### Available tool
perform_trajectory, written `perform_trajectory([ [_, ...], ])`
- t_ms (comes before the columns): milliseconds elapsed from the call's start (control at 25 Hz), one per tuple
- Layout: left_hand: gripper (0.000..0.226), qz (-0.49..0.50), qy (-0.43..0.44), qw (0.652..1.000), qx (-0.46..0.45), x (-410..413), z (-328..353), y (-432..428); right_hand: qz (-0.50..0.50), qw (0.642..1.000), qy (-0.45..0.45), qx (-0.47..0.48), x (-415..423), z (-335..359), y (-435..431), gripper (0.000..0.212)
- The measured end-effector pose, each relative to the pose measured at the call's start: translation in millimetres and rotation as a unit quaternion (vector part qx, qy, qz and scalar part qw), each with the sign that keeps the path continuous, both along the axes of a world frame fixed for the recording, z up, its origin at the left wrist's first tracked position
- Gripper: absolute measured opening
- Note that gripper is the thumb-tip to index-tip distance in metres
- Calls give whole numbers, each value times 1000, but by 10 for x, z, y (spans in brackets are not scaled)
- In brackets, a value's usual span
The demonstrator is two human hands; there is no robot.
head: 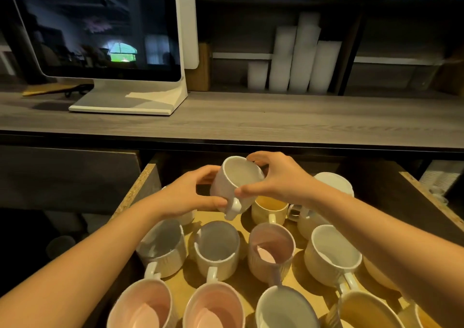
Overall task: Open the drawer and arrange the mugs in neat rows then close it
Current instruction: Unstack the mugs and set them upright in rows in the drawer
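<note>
The drawer stands pulled open below the counter, with several mugs standing upright in rows on its wooden floor. A pale lilac mug is held tilted above the back of the drawer, its mouth toward me and its handle pointing down. My left hand grips its left side. My right hand grips its rim and right side. Below it stands a yellow mug. In the row in front stand a grey mug, a white mug, a pink mug and a white mug.
A grey wooden counter runs above the drawer, with a white-framed monitor at its left. Stacks of white cups stand on the shelf behind. My right forearm hides some mugs at the drawer's right. The drawer's right wall is bare chipboard.
</note>
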State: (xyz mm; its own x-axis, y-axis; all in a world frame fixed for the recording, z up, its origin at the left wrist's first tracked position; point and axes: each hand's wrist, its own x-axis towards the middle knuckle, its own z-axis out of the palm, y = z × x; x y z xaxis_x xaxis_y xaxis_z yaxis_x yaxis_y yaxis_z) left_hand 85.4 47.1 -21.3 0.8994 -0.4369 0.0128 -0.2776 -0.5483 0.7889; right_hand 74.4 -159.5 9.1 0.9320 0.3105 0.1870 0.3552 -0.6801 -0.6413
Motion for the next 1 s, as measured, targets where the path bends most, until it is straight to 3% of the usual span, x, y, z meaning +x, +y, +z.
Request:
perform_trajectory([
  [80, 61, 52, -22, 996, 67, 68, -60, 84, -24, 1000, -6, -15, 110, -136, 97, 66],
  [160, 60, 95, -47, 976, 190, 105, -134, 174, -47, 998, -8, -38, 210, -255, 184, 67],
  [280, 59, 92, -43, 946, 309, 113, -253, 260, -61, 996, 4, -61, 346, -379, 305, 67],
  [600, 68, 70, -6, 934, 349, 81, -351, 263, -56, 982, 99, -149, 579, -566, 572, 75],
  [1000, 70, 60, -8, 927, 370, 55, -327, 211, -48, 973, 130, -182, 546, -664, 587, 80],
])
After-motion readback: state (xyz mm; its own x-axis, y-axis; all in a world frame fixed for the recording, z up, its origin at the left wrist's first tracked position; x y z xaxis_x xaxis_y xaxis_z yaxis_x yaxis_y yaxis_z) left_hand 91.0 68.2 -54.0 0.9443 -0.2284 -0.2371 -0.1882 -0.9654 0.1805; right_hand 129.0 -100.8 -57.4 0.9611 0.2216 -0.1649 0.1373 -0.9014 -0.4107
